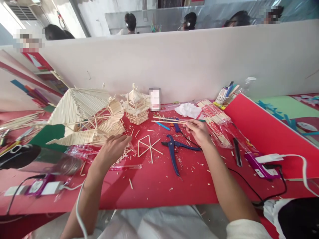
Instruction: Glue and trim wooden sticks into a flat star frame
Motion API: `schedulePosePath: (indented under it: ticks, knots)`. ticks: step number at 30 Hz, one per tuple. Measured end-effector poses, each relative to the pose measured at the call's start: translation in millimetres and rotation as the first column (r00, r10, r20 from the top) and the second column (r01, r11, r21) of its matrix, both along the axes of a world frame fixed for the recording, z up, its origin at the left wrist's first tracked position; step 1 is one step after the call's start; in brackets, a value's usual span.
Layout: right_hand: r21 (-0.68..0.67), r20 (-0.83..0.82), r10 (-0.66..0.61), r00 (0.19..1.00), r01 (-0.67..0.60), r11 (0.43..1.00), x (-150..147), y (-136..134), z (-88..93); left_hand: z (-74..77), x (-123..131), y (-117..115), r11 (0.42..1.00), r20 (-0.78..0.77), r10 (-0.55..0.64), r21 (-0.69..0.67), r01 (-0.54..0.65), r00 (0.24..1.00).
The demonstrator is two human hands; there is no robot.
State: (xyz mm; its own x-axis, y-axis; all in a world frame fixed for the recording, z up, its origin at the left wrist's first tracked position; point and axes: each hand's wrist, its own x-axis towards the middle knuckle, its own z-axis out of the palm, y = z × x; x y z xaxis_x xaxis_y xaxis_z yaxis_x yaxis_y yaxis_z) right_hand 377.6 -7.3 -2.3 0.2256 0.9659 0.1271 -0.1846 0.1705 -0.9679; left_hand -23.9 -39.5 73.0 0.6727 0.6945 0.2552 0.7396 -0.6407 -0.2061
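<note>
Nearest you, at about 7 o'clock, your left forearm runs up from the bottom edge over the red worktop (154, 186), and your left hand (113, 149) lies palm down with its fingers loosely curled. The fingertips rest on the worktop at the foot of the big stick roof model (84, 116). You cannot tell whether that hand pinches anything, since the fingers hide what is under them.

Just at 3 o'clock from that hand, a flat frame of glued sticks (149, 146) lies on the worktop, ringed by chips and offcuts. Beside it, towards 3 o'clock again, the blue cutters (173, 151) lie apart from both hands, handles pointing back at you.

At 1 o'clock your right hand (198, 132) is closed in a narrow pinch on a bundle of long thin sticks (169, 120), which stick out level towards 9 o'clock, over the worktop. Close at 3 o'clock of that hand lie clear packets of sticks (216, 122).

Low at 4 o'clock a purple glue gun (260, 166) lies on its side with its cord trailing.

Further off, at 12 o'clock, a small stick pagoda (136, 106) stands upright before the white partition (174, 63). A crumpled tissue (186, 109) lies to its right.
</note>
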Motion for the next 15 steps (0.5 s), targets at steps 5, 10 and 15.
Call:
schedulePosePath:
  ticks: [5, 10, 15]
  knots:
    - [0.001, 0.021, 0.035, 0.999, -0.035, 0.999, -4, 0, 3.8, 2.2, -22, -25, 0.945, -0.093, 0.327, 0.013, -0.328, 0.940]
    - [0.001, 0.033, 0.071, 0.997, -0.071, 0.997, -7, 1, 2.7, -7.4, -38, -42, 0.831, -0.019, 0.556, 0.025, -0.556, 0.831]
    - [-0.007, 0.055, 0.094, 0.994, -0.094, 0.996, -7, 1, 1.0, -15.2, -45, -45, 0.723, 0.103, 0.678, 0.088, -0.686, 0.728]
